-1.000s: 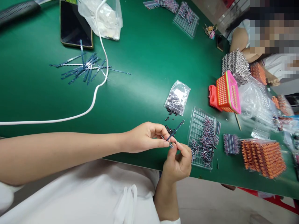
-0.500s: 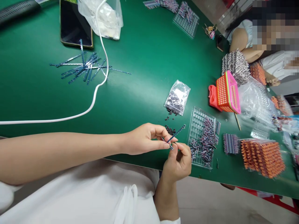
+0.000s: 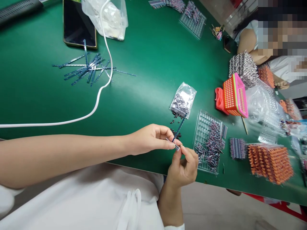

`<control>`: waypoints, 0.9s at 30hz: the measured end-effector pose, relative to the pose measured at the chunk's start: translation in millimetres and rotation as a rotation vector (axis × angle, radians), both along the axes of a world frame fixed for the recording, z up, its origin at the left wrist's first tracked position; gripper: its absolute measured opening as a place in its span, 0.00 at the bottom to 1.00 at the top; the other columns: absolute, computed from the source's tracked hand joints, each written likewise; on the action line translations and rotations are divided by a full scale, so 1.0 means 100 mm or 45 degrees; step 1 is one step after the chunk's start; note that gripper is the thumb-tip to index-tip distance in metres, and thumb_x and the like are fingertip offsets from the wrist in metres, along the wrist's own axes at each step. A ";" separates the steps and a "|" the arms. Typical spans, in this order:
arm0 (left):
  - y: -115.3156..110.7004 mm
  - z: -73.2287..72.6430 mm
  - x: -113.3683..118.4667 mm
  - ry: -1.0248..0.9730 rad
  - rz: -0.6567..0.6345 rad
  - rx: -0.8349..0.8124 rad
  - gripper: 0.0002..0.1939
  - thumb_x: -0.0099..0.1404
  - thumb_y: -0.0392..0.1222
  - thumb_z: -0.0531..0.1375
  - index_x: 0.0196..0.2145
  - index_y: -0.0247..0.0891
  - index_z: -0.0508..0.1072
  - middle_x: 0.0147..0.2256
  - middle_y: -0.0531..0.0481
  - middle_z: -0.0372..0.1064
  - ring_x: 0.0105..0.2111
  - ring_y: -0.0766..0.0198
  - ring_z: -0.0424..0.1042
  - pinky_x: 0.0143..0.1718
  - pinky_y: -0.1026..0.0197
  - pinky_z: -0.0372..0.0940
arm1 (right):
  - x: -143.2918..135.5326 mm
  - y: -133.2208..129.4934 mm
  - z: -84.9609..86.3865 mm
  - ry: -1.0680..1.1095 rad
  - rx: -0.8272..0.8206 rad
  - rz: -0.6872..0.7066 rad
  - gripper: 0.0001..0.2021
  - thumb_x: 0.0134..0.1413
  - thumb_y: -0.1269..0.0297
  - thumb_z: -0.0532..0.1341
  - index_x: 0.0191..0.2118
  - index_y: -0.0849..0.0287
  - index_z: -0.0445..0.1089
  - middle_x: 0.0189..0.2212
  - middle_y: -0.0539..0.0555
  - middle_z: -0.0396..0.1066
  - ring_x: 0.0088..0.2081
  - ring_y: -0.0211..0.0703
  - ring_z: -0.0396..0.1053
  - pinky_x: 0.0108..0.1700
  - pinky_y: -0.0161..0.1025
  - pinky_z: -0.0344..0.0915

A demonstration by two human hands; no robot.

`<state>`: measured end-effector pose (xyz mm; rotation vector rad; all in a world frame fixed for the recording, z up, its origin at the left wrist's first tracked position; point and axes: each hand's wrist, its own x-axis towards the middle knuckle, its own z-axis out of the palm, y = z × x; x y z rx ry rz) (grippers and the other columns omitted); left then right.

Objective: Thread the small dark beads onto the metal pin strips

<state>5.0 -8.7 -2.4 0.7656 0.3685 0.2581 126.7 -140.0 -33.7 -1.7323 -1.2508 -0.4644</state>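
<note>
My left hand [image 3: 153, 139] grips a thin dark blue strip [image 3: 179, 127] between thumb and fingers; the strip points up and to the right. My right hand [image 3: 183, 166] is pinched at the strip's lower end, touching the left fingertips; what it pinches is too small to name. Just beyond the fingers lie small dark beads [image 3: 177, 134] and a clear bag of beads [image 3: 183, 99]. A clear tray [image 3: 200, 127] with many small thin pieces sits right of my right hand. More blue strips [image 3: 92, 68] lie in a loose pile at the upper left.
A white cable [image 3: 97, 100] crosses the left of the green table, near a phone [image 3: 79, 24]. To the right stand a pink and orange basket [image 3: 233, 95] and orange stacked pieces [image 3: 270, 163]. Another person's arm [image 3: 248, 41] rests at the far right.
The blue strip has swung more upright, its far end now over the bag's lower edge. Both hands remain together, the left slightly higher.
</note>
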 end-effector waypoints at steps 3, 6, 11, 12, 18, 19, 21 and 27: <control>0.02 0.01 0.00 0.005 -0.009 -0.041 0.10 0.58 0.37 0.70 0.30 0.35 0.71 0.41 0.45 0.81 0.46 0.60 0.78 0.56 0.53 0.65 | -0.01 0.01 0.00 -0.002 -0.006 -0.026 0.08 0.55 0.73 0.67 0.40 0.56 0.71 0.32 0.50 0.73 0.34 0.37 0.73 0.36 0.37 0.71; 0.01 -0.01 0.00 -0.005 -0.022 -0.019 0.10 0.59 0.37 0.70 0.30 0.35 0.71 0.42 0.44 0.81 0.48 0.59 0.77 0.56 0.52 0.65 | -0.02 0.01 0.00 0.076 -0.006 -0.037 0.06 0.55 0.72 0.67 0.39 0.57 0.71 0.31 0.50 0.73 0.33 0.36 0.72 0.35 0.36 0.70; -0.02 -0.03 -0.01 -0.020 -0.031 0.053 0.10 0.60 0.40 0.69 0.31 0.34 0.71 0.46 0.42 0.79 0.52 0.54 0.75 0.57 0.50 0.65 | -0.03 -0.02 -0.01 0.256 -0.056 -0.035 0.03 0.58 0.70 0.64 0.37 0.58 0.70 0.31 0.50 0.72 0.33 0.37 0.71 0.33 0.36 0.68; -0.02 -0.03 -0.01 -0.023 -0.030 0.055 0.10 0.60 0.40 0.69 0.32 0.35 0.71 0.46 0.42 0.79 0.53 0.54 0.75 0.57 0.50 0.65 | -0.03 -0.02 -0.01 0.271 -0.066 -0.037 0.02 0.58 0.70 0.64 0.37 0.58 0.70 0.32 0.51 0.72 0.33 0.37 0.71 0.33 0.36 0.68; -0.01 -0.03 0.00 -0.036 -0.004 0.064 0.09 0.61 0.38 0.69 0.32 0.35 0.71 0.45 0.42 0.80 0.53 0.55 0.75 0.57 0.52 0.66 | -0.03 -0.03 -0.01 0.212 -0.065 -0.027 0.06 0.56 0.72 0.66 0.39 0.57 0.71 0.32 0.50 0.73 0.33 0.37 0.71 0.33 0.35 0.67; -0.02 -0.02 0.00 -0.037 -0.004 0.076 0.09 0.61 0.38 0.68 0.32 0.35 0.71 0.45 0.42 0.79 0.53 0.55 0.75 0.56 0.52 0.67 | -0.03 -0.03 -0.01 0.209 -0.060 -0.028 0.07 0.55 0.72 0.66 0.39 0.57 0.71 0.32 0.50 0.73 0.32 0.36 0.71 0.33 0.35 0.67; -0.02 -0.01 -0.01 -0.023 -0.005 0.135 0.08 0.61 0.38 0.67 0.32 0.35 0.70 0.46 0.40 0.79 0.51 0.54 0.76 0.55 0.51 0.67 | -0.03 -0.02 -0.01 0.208 -0.050 -0.029 0.07 0.56 0.72 0.66 0.40 0.57 0.71 0.32 0.50 0.73 0.32 0.36 0.70 0.33 0.35 0.68; -0.02 0.02 -0.02 0.009 0.019 0.350 0.07 0.63 0.39 0.65 0.33 0.34 0.71 0.45 0.38 0.78 0.49 0.52 0.76 0.54 0.48 0.67 | -0.03 -0.02 -0.01 0.202 -0.064 -0.023 0.05 0.57 0.70 0.65 0.40 0.56 0.71 0.32 0.50 0.73 0.32 0.36 0.71 0.34 0.36 0.69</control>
